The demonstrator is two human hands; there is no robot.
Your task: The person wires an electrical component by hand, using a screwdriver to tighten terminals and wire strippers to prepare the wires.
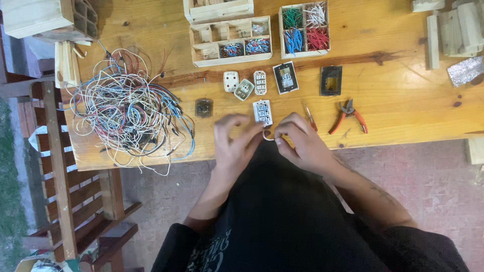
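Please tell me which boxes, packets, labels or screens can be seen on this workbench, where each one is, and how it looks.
Wooden tray: far side of the table, four compartments with green, white, blue and red wire pieces.
Long wooden tray: left of it, pale wood, several compartments, two with mixed blue and red pieces.
Third wooden tray: behind that, at the top edge, contents unclear.
Silver foil packet: far right, crinkled.
No screens or signs visible.

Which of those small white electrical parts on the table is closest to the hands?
The white rectangular switch module, lying just above the fingertips; the other white parts sit farther back in a row.
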